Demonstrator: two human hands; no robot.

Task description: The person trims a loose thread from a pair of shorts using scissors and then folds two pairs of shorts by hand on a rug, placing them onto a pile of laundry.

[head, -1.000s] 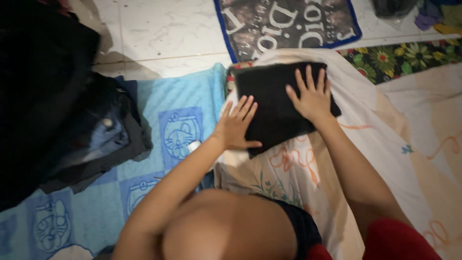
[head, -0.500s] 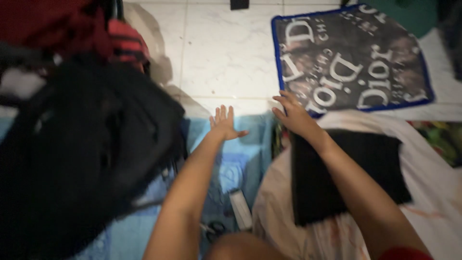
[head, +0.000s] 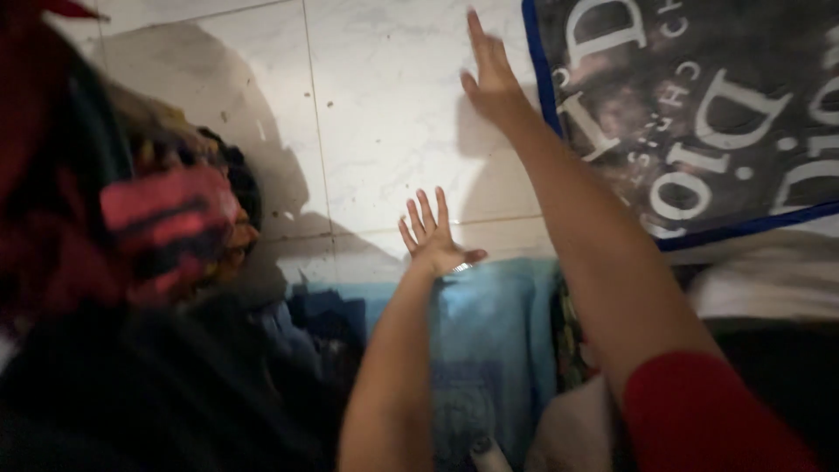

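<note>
On the far left a blurry heap of dark and red-striped clothes (head: pixel 166 227) sits on the pale marble-look floor tiles (head: pixel 384 105). Left hand (head: pixel 433 236), fingers spread and empty, hovers at the light blue towel's (head: pixel 494 323) edge. Right hand (head: pixel 491 74), also open (holding nothing), stretches over tile beside one dark blue-trimmed mat (head: pixel 699 114). Looks like reaching; next calls for contact. Two hands, one towel.

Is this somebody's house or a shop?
Most likely a house, on the floor of a room. You can see white floor tiles, a dark floor mat with a blue edge, a blue towel spread out, and a pile of clothes.
</note>
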